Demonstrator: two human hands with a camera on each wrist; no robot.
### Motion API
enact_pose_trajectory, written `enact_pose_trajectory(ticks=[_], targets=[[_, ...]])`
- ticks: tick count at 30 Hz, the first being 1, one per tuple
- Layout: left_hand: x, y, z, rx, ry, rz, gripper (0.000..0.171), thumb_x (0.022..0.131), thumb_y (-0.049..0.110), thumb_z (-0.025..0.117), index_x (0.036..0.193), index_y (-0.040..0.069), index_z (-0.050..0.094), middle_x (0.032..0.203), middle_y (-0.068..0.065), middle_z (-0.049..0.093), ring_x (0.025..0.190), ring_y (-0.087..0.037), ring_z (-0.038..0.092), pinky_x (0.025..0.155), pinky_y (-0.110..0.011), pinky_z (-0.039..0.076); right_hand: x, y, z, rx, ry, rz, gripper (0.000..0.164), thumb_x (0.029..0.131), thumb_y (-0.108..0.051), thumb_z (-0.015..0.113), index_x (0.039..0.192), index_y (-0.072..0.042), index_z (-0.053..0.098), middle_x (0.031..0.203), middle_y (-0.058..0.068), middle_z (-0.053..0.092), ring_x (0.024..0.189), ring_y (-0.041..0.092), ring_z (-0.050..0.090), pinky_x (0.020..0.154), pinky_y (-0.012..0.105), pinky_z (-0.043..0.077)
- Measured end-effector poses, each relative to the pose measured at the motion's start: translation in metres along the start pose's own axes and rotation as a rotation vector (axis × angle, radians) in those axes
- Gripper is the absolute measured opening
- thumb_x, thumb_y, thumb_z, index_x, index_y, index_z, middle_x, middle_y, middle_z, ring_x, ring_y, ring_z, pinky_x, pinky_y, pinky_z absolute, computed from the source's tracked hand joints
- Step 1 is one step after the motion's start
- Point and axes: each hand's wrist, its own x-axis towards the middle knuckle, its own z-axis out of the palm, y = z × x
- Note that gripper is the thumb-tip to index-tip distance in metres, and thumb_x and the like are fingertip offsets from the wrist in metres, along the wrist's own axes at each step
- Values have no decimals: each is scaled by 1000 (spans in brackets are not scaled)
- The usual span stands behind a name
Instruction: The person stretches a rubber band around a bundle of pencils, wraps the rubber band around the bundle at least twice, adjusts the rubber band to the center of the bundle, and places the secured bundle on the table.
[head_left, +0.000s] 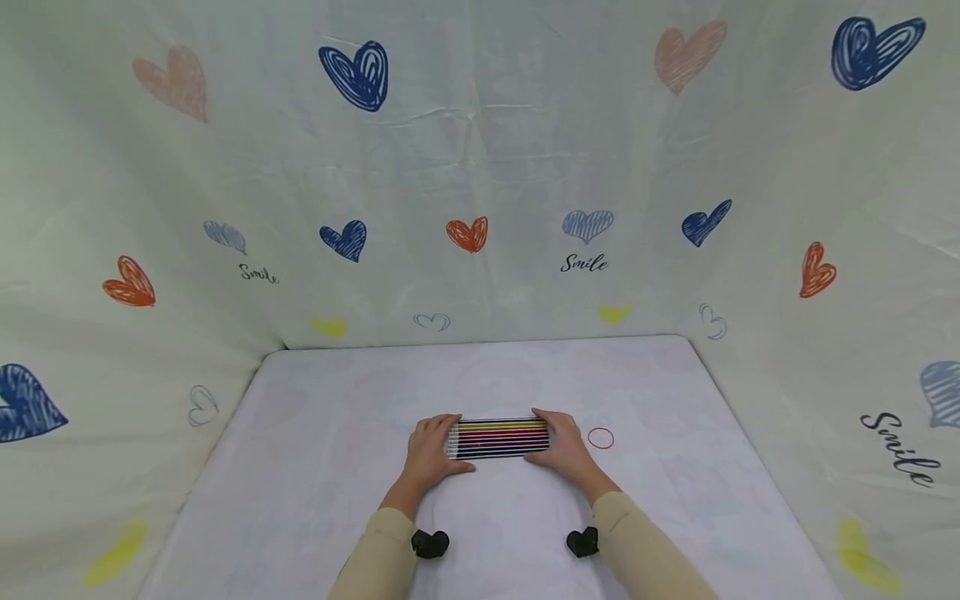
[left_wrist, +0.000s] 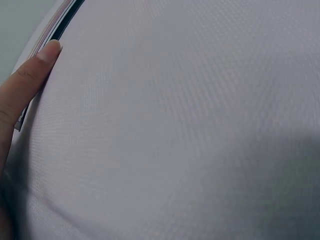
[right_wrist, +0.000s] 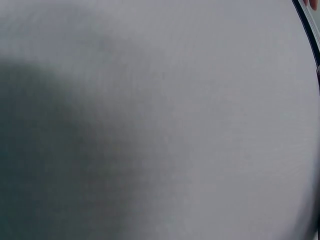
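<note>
A flat row of several pencils (head_left: 501, 438) in dark, yellow and red colours lies side by side in the middle of the white table. My left hand (head_left: 429, 454) grips its left end, thumb along the near edge and fingers around the far edge. At the right end my right hand (head_left: 564, 448) holds the row the same way. In the left wrist view the left thumb (left_wrist: 30, 75) presses against the outermost dark pencil (left_wrist: 67, 20). The right wrist view catches only a sliver of the near pencil (right_wrist: 306, 25) at its edge.
A thin red ring (head_left: 601, 438), like a rubber band, lies on the table (head_left: 337, 467) just right of the right hand. Behind and beside the table hangs a pale curtain (head_left: 517, 150) printed with hearts and "Smile".
</note>
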Motion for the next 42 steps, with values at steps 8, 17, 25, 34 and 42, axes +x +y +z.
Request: enact_pose_trajectory(ticks=[8, 17, 25, 34, 42], targets=[[-4, 5, -2, -37, 11, -8, 89, 58, 47, 92, 133, 15, 57, 129, -8, 53, 119, -30, 42, 98, -52, 36, -2, 1, 0, -12, 7, -42, 74, 68, -25, 90, 134, -14, 57, 133, 5, 55, 126, 28, 40, 104, 50, 34], [-6, 6, -3, -14, 19, -8, 85, 59, 47, 91, 131, 17, 58, 124, -6, 53, 118, -29, 42, 97, -50, 36, -5, 1, 0, -84, -16, -117, 66, 68, -27, 88, 128, -15, 63, 120, 1, 56, 118, 26, 43, 100, 51, 32], [-5, 5, -3, 36, 22, 17, 70, 60, 49, 90, 119, 19, 66, 113, -2, 54, 112, -27, 43, 93, -46, 38, -5, 2, -1, -129, -37, -165, 54, 68, -27, 86, 118, -16, 69, 108, -5, 55, 108, 21, 45, 95, 47, 32], [-5, 4, -3, 20, -7, 23, 59, 62, 48, 90, 110, 21, 68, 108, 1, 56, 105, -24, 45, 89, -45, 38, -5, 4, -1, -150, -38, -203, 44, 69, -28, 85, 109, -19, 71, 99, -12, 54, 101, 16, 45, 91, 44, 30], [-5, 1, -2, -7, -13, 40, 50, 63, 46, 90, 102, 23, 68, 100, 6, 55, 101, -22, 45, 88, -45, 38, -5, 2, -4, -94, -77, -210, 36, 69, -26, 85, 102, -21, 70, 92, -17, 55, 92, 11, 47, 83, 39, 32]])
